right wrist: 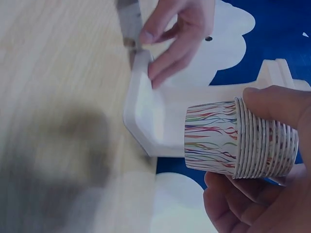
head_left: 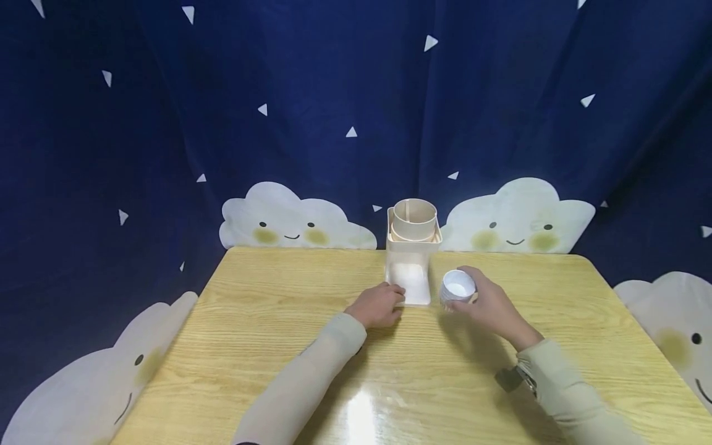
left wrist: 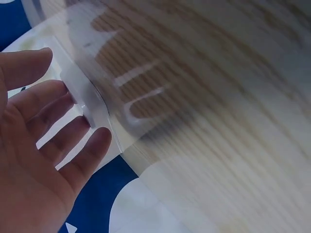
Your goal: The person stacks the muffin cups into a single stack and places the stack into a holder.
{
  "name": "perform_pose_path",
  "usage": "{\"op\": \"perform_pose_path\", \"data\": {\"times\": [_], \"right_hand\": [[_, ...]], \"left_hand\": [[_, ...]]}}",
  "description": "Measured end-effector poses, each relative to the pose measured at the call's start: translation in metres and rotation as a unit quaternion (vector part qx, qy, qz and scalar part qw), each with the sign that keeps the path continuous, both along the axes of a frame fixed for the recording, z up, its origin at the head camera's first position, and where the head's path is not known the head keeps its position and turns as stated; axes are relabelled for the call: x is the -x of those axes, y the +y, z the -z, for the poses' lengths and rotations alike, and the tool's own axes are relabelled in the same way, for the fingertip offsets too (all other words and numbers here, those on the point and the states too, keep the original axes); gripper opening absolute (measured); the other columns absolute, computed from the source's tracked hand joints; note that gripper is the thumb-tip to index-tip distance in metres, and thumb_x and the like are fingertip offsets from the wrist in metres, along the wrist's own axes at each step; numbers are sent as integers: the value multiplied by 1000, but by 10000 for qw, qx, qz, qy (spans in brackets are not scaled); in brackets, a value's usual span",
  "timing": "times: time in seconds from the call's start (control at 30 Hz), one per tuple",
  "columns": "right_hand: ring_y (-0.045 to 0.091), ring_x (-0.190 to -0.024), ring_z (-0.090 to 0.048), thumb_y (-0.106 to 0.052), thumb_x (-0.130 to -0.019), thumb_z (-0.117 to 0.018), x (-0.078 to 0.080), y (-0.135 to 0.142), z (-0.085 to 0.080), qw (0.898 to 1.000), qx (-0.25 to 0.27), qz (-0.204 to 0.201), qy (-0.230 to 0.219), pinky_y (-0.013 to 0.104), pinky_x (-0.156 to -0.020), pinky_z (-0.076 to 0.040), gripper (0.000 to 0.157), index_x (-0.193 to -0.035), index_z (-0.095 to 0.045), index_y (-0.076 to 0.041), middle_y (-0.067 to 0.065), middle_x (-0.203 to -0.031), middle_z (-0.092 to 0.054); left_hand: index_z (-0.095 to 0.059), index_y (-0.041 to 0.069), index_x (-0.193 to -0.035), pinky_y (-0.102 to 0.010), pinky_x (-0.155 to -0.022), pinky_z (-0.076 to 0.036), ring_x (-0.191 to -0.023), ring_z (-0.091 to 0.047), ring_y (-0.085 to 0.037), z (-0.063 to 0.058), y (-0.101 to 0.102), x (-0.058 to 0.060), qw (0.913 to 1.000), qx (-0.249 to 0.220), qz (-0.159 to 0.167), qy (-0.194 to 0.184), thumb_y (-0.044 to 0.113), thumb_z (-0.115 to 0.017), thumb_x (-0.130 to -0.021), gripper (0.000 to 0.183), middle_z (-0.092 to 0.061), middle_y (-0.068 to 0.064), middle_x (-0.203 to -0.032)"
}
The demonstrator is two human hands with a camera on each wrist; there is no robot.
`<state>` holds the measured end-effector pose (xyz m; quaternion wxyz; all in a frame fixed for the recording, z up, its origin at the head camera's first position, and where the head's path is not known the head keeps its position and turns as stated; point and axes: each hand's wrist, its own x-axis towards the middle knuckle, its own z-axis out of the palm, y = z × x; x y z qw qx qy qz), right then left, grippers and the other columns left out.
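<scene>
My right hand [head_left: 489, 306] holds a stack of nested paper cups [right wrist: 211, 138], white with colored wavy streaks, its thumb on one side and fingers on the other. In the head view the cups [head_left: 458, 285] are above the table, just right of a cream cup dispenser. This dispenser [head_left: 413, 246] stands upright, with a round tube [head_left: 414, 230] on top and a flat base [head_left: 410, 285] below. At the base's front left corner, my left hand [head_left: 378, 305] touches the edge with its fingertips. In the left wrist view, the thumb of the left hand [left wrist: 39, 131] stands apart from the fingers.
The dispenser is near the back edge of a wood-grain table [head_left: 289, 284]. Behind it hangs a dark blue curtain [head_left: 311, 93] with white triangles and smiling clouds. My right wrist wears a dark band with a small device [head_left: 508, 379].
</scene>
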<state>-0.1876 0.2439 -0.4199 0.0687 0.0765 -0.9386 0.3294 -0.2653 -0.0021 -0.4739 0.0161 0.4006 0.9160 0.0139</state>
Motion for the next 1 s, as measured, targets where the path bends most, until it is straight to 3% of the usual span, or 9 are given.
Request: {"op": "perform_pose_path", "data": {"times": [0.3,0.47,0.8,1.0], "right_hand": [[37,-105,-63,-29,-82,-80,10,22,-26,9996,-268,-28,122,47,-83,-50,74,-140,-44,0,25,-123,-63],[40,-107,-62,-31,-83,-79,16,30,-43,9994,-291,34,201,51,-86,-50,73,-139,-44,1,26,-123,-62],[42,-109,-62,-34,-85,-76,22,28,-75,9994,-261,137,167,54,-89,-51,74,-140,-42,3,28,-126,-60],[41,-110,-60,-32,-86,-74,28,25,-97,9986,-127,354,364,53,-89,-49,75,-142,-40,2,28,-129,-58]], "left_hand": [[-71,19,-112,-31,-102,-53,-131,-55,-19,-1,2,-2,10000,18,-77,-49,27,-60,-97,20,-56,5,-145],[-71,20,-113,-31,-102,-52,-133,-54,-19,-2,3,-3,9999,42,-129,-107,28,-60,-97,21,-55,5,-147],[-71,20,-114,-31,-102,-52,-134,-53,-18,-5,3,-3,9996,10,-233,-159,27,-59,-97,22,-56,6,-146],[-71,19,-113,-32,-103,-52,-133,-53,-19,-3,4,-3,9994,-46,-262,-205,26,-60,-96,22,-56,5,-146]]}}
